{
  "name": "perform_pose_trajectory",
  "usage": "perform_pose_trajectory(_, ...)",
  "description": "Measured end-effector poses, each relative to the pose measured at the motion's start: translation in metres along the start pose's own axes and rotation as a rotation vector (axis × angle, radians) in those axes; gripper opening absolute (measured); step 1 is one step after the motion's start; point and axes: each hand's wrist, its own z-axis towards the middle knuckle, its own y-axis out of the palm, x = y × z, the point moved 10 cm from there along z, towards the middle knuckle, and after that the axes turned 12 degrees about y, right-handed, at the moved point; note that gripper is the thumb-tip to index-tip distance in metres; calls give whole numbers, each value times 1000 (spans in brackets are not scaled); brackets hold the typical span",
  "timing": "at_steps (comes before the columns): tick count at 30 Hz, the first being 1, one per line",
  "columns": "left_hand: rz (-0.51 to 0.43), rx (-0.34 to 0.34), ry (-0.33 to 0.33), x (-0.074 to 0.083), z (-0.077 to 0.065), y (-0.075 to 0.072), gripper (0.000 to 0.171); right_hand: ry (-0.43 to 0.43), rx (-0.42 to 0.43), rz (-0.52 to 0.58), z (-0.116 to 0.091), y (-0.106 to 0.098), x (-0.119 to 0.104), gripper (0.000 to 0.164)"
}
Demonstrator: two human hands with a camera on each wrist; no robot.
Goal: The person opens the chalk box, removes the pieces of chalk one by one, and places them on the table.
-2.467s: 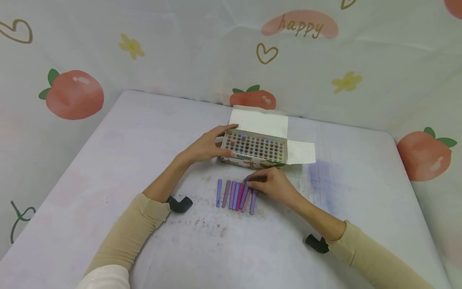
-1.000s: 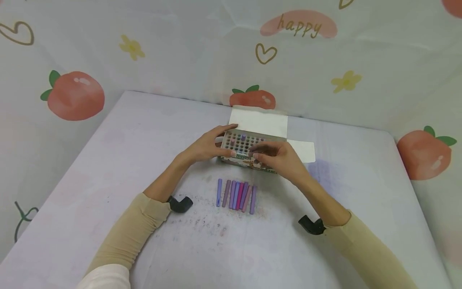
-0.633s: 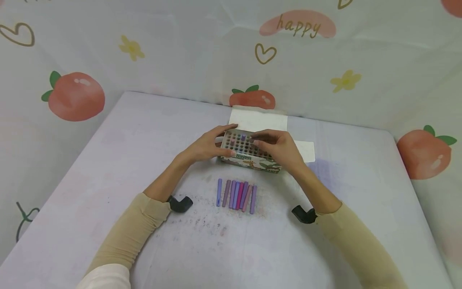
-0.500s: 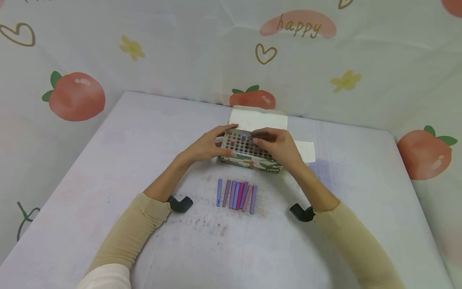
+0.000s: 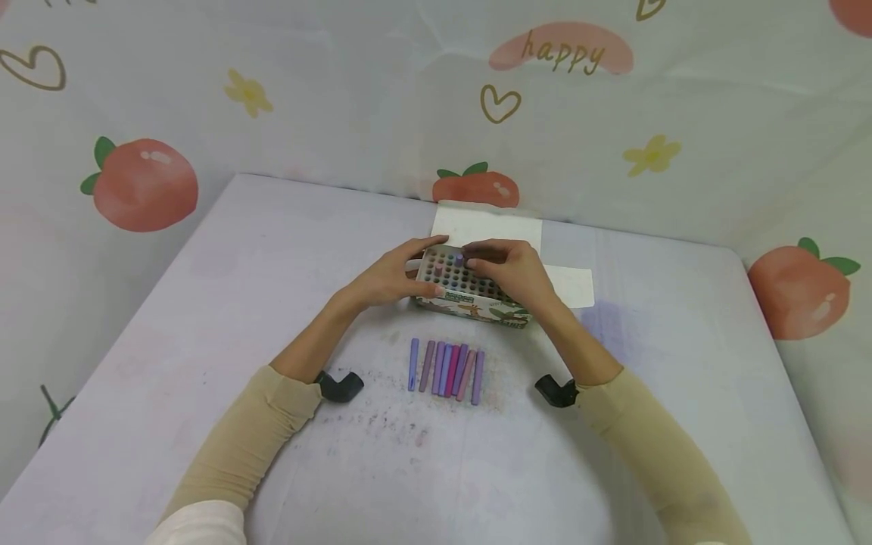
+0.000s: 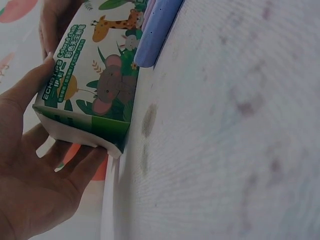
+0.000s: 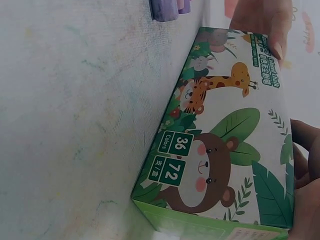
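My left hand (image 5: 390,276) grips the left end of an open chalk box (image 5: 473,305), thumb on its front and fingers behind. In the left wrist view, this thumb lies along the printed side. Over the right half of the box is my right hand (image 5: 514,271), thumb and forefinger pinched together at the holes. The chalk stick between them is mostly hidden by the fingers. Just left of the fingertips, a purple chalk stick (image 5: 459,260) stands up in the holed tray. A pink chalk stick (image 5: 438,269) stands further left. Many other holes show no raised stick.
In front of the box lie several purple, blue and pink chalk sticks (image 5: 446,369) in a loose row. The box's white lid (image 5: 487,218) is folded back, with a side flap (image 5: 574,286) out to the right. Chalk smudges mark the white tabletop (image 5: 381,469).
My right hand has moved from the chalk row up to the box, then leftward over the holes towards the raised purple stick. The left hand keeps its grip on the box.
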Motion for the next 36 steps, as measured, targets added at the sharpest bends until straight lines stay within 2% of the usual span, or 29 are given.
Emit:
perform_pose_trajectory(5, 6, -2, 8, -1, 1, -1, 84, 3, 23, -86, 4, 1, 0, 28)
perform_pose_trajectory(11, 4, -5, 7, -2, 1, -1, 85, 14, 79, -279, 8, 2, -1, 29)
perform_pose_trajectory(15, 2, -4, 0, -2, 1, -1, 87, 16, 112, -359, 8, 2, -2, 28)
perform_pose_trajectory(30, 4, 5, 15, -1, 0, -1, 85, -47, 201, -465, 5, 11, -7, 29)
perform_pose_trajectory(36, -22, 3, 28, 2, -1, -1, 84, -104, 238, -488, 0, 13, -12, 24)
